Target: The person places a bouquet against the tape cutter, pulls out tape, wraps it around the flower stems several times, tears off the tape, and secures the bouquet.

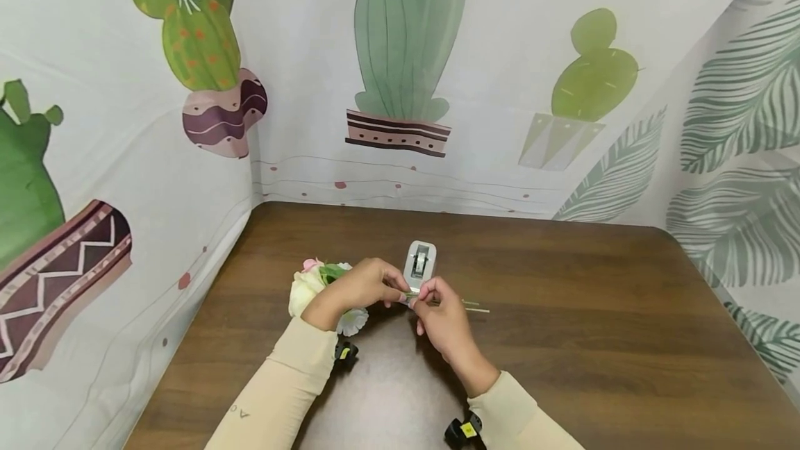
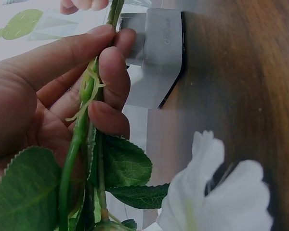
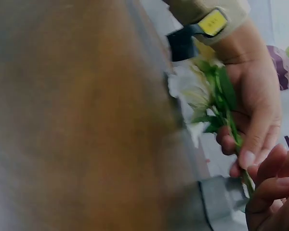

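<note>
A small bunch of artificial flowers, with a pale rose (image 1: 305,292) and white blossoms (image 2: 214,192), lies along my left forearm side in the head view. My left hand (image 1: 362,287) pinches its green stems (image 2: 82,125) between thumb and fingers, leaves hanging below the palm in its wrist view. Facing it, my right hand (image 1: 445,314) has its fingers curled and its thumb and forefinger pinched at the stems, by a shiny strip of clear tape (image 1: 413,291). Stem ends stick out to the right beyond it. A grey tape dispenser (image 1: 420,262) stands just behind both hands.
The brown wooden table (image 1: 562,311) spreads around the hands. A white cloth printed with cacti (image 1: 300,123) hangs behind it and along its left side. Black wrist cameras (image 1: 464,430) sit under both sleeves.
</note>
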Tool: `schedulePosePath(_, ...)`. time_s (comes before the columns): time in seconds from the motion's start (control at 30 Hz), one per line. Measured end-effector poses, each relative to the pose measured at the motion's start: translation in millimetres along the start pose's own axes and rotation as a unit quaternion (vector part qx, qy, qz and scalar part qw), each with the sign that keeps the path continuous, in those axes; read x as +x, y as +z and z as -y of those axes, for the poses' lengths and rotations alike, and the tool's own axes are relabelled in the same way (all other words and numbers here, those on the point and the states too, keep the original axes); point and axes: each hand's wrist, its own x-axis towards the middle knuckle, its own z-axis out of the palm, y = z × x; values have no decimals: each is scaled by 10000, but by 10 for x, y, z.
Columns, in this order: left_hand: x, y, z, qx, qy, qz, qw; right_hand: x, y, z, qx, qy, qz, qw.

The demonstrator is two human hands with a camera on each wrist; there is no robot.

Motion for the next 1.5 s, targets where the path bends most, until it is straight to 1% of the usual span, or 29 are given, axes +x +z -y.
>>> schedulePosePath(0.13, 14, 2, -3, 32, -9, -38, 10000, -5, 5, -34, -81, 48, 70, 9999)
schedulePosePath(0.23, 24, 7, -2, 0, -8, -76, 10000, -6, 3, -46, -63, 37, 33, 10000)
schedulePosePath(0.4, 33, 25, 9, -245, -29, -71, 9997, -33, -16, -56, -75, -21, 3, 10000)
schedulePosePath(0.53, 39, 31, 18, -438, -24, -61, 9990, -40, -25, -60, -300, -174, 30, 9994)
schedulePosePath(0.6, 45, 28, 23, -458, 28, -52, 9989, -41, -25, -59, -457, -245, 37, 9986)
schedulePosePath(0.77, 55, 25, 42, -197, 183, -66, 9996, -46, -26, -56, -828, -381, 42, 9958)
schedulePosePath(0.9, 53, 19, 45, -16, 132, -104, 9999, -43, -36, -50, -1157, -504, 20, 9920)
schedulePosePath(1.0, 47, 12, 36, 52, 79, -115, 9999, -38, -59, -40, -1481, -561, 9, 9874)
schedulePosePath(1.17, 34, 4, 19, 85, 56, -126, 9999, -19, -120, 9, -2151, -634, 160, 9744)
schedulePosePath(1.37, 32, 5, 12, 70, 65, -122, 9999, 3, -201, 157, -2813, -716, 637, 9548)
schedulePosePath(1.5, 37, 10, 22, 74, 88, -118, 9999, 35, -258, 266, -3064, -486, 1078, 9445)
